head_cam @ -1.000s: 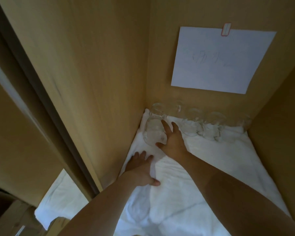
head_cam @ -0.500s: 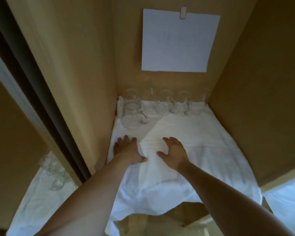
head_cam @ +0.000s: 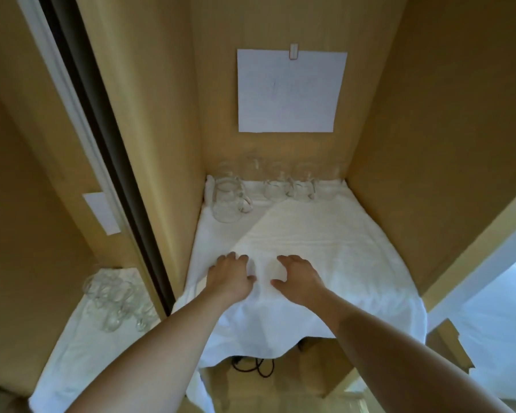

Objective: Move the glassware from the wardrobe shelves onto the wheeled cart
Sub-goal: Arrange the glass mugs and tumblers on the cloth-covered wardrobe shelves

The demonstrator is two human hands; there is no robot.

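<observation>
Both hands down on the white cloth [head_cam: 325, 242] — left hand [head_cam: 230, 278] and right hand [head_cam: 300, 280], fingers spread, holding nothing. No glass lifted yet — next comes a reach far-left for the glass pitcher [head_cam: 228, 199].

- Both forearms bare, entering from the lower edge of view and reaching forward, converging toward the middle
- Left hand [head_cam: 228, 277]: palm down, wrist straight, fingers spread and lightly bent at the knuckles, thumb stretched out toward the right hand; holds nothing
- Right hand [head_cam: 298, 278]: palm down, fingers curved loosely with tips pointing forward and left, thumb angled toward the left hand; holds nothing
- Hands side by side at the same depth, thumbs near one another but apart
- Left forearm runs from lower left, right forearm from lower right; right arm partly in shadow along its outer side
</observation>
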